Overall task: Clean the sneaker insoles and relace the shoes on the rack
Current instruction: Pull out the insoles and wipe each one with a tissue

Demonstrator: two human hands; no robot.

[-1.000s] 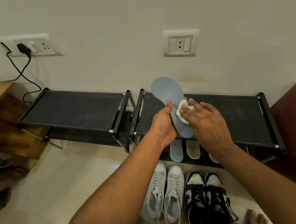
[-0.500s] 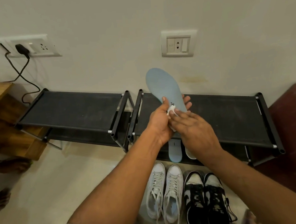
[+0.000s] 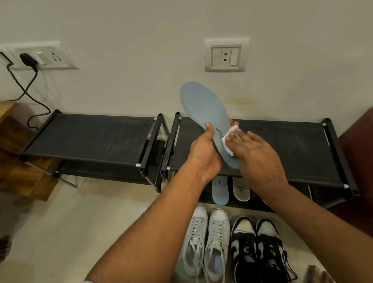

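**While L hand (image 3: 205, 155) is gripping the blue insole (image 3: 205, 107), R hand (image 3: 257, 157) is pressing a white wad (image 3: 228, 137) on it**

As we're looking down over both forearms, we're holding the blue insole tilted, toe end up in front of the wall, above the top shelf of the R rack (image 3: 295, 144). L hand is clasping its lower half, w/ thumb across the front face and fingertips showing past the far edge. R hand is lying w/ fingers fairly straight, pushing the white wad flat onto the printed heel area, just beside the L thumb.

On the lower shelf, a 2nd blue insole (image 3: 220, 190) and a white insole (image 3: 241, 189) are lying side by side, ends sticking out toward us. On the floor in front, white sneakers (image 3: 206, 242) are sitting w/ laces trailing loose, and blk-and-white sneakers (image 3: 257, 253) are sitting just beside them on the R. L rack (image 3: 89, 137) is standing next to the R rack.
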